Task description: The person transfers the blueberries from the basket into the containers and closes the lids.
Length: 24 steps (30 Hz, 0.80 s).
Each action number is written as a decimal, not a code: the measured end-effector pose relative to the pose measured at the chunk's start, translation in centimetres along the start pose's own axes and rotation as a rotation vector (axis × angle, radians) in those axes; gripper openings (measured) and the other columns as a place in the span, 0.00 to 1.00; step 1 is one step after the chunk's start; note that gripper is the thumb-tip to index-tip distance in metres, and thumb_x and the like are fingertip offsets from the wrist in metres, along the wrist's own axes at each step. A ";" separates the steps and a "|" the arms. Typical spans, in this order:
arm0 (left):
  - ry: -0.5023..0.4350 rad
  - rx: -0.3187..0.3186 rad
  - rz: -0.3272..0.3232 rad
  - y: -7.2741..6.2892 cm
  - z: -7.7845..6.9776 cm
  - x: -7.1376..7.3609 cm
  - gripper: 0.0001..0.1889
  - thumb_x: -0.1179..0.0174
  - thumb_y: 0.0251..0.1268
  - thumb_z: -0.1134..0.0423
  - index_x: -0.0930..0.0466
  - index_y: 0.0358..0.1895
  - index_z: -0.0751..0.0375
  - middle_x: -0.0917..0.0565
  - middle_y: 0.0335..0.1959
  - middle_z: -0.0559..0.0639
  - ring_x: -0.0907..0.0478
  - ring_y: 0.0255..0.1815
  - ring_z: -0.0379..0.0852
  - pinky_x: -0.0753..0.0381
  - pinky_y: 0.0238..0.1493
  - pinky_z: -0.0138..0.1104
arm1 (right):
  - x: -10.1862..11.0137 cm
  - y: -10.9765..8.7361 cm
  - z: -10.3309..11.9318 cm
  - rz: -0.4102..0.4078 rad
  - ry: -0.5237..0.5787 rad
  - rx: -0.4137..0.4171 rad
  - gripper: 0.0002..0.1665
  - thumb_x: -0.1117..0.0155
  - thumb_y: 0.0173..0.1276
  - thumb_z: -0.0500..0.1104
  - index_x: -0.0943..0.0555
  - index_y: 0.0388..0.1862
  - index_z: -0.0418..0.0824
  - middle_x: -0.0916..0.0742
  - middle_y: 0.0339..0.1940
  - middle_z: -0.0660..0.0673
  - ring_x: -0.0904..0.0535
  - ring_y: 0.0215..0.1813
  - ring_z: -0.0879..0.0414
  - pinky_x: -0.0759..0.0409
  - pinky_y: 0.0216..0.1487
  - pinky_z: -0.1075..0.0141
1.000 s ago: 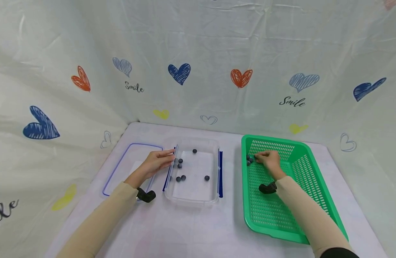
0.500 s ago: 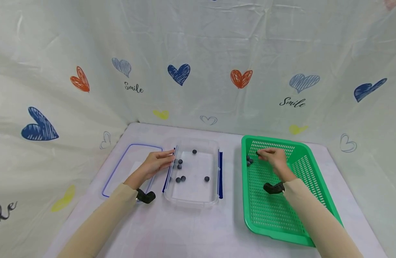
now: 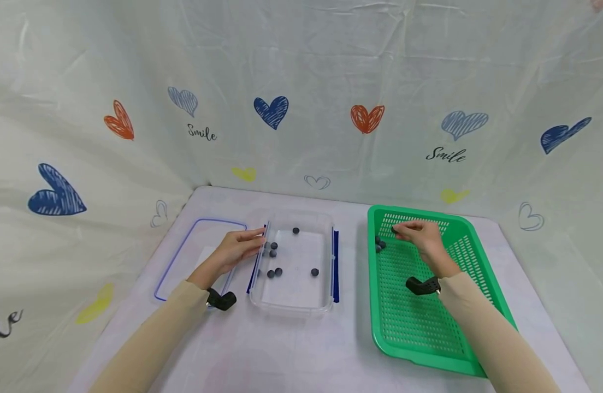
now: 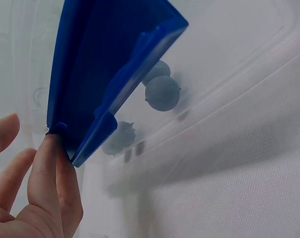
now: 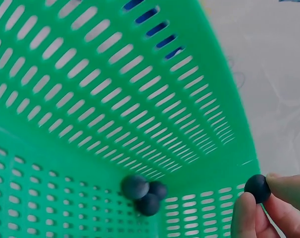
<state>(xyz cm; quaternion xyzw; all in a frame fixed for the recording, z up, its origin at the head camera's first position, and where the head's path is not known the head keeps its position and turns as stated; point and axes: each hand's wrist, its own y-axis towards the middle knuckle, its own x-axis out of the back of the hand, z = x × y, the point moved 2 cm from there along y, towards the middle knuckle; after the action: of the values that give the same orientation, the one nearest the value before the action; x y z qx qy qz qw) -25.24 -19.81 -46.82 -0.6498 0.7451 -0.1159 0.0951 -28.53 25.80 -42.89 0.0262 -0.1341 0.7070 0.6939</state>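
My right hand [image 3: 425, 244] pinches one dark blueberry [image 5: 258, 188] between thumb and fingertips, raised inside the far left corner of a green basket [image 3: 374, 295]. Below it, a cluster of several blueberries [image 5: 146, 193] lies in that corner. With its fingers fairly straight, my left hand [image 3: 235, 250] touches the left side of a clear plastic box [image 3: 291, 310]. In the left wrist view its fingertips meet the box's blue latch flap [image 4: 100, 54], which hangs open. Several more blueberries [image 3: 314, 272] are scattered in the uncovered box, most of them toward its left side.
A clear lid with a blue rim [image 3: 176, 259] lies on the table left of the box, partly under my left forearm. The box's right latch [image 3: 336, 267] also stands out, facing the basket. A white curtain printed with hearts [image 3: 301, 153] hangs behind the table.
My right hand has lifted a blueberry off the basket's corner and drawn slightly back and right, away from the cluster. My left hand stays at the box's side.
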 end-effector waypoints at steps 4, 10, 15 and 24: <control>0.005 0.000 0.007 -0.1 0.0 0.1 0.26 0.37 0.70 0.66 0.29 0.69 0.66 0.33 0.73 0.60 0.24 0.63 0.46 0.20 0.57 0.32 | -0.1 -0.3 0.7 0.009 -0.018 0.023 0.26 0.35 0.72 0.41 0.25 0.59 0.21 0.14 0.36 0.53 0.14 0.39 0.61 0.15 0.52 0.64; 0.012 -0.005 0.012 -0.2 -0.1 0.1 0.26 0.38 0.71 0.66 0.30 0.70 0.67 0.34 0.73 0.61 0.24 0.62 0.46 0.20 0.57 0.32 | -0.4 -0.7 2.0 0.031 -0.027 0.053 0.26 0.34 0.72 0.42 0.24 0.58 0.21 0.14 0.38 0.53 0.14 0.40 0.60 0.15 0.50 0.67; 0.014 -0.009 0.015 -0.2 -0.1 0.2 0.26 0.38 0.71 0.66 0.30 0.70 0.67 0.34 0.74 0.60 0.25 0.64 0.48 0.20 0.58 0.33 | -1.2 -1.2 3.0 0.069 -0.001 0.077 0.24 0.35 0.73 0.40 0.25 0.57 0.20 0.15 0.38 0.52 0.14 0.40 0.60 0.15 0.53 0.65; 0.013 -0.008 0.014 -0.1 0.0 0.2 0.26 0.37 0.70 0.65 0.29 0.70 0.66 0.34 0.73 0.61 0.26 0.65 0.49 0.20 0.57 0.32 | -2.9 -1.6 4.0 0.101 0.032 0.093 0.22 0.34 0.71 0.36 0.24 0.54 0.18 0.14 0.38 0.50 0.14 0.38 0.58 0.15 0.53 0.61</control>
<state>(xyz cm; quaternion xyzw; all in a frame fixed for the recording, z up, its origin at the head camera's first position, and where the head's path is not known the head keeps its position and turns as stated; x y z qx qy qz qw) -25.16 -20.01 -46.82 -0.6440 0.7509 -0.1167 0.0884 -27.47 22.11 -39.42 0.0401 -0.0913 0.7469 0.6574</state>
